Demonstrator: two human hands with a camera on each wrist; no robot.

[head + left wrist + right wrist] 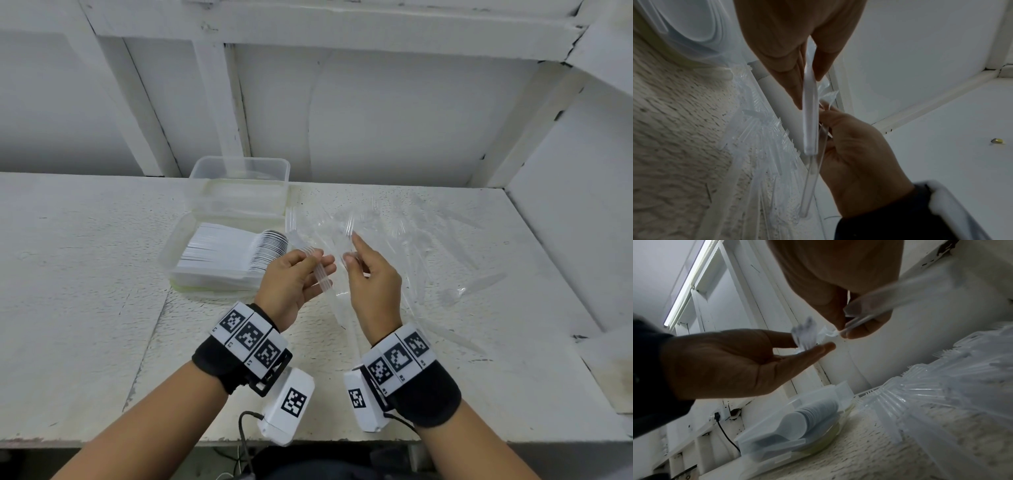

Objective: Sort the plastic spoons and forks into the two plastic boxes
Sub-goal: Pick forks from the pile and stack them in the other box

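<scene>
Forks (pixel 317 270) | left hand (pixel 295 286) fingers grasp bundle, tines up-left | right hand (pixel 371 284) pinches one fork

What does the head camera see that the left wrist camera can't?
Only the head view shows the near clear plastic box full of white plastic spoons, the empty clear box behind it, and both marker wristbands.

Only the left wrist view shows a small brass-coloured knob on the white wall.

Both show the left hand holding clear plastic forks, the right hand pinching another, and the loose fork pile.
</scene>
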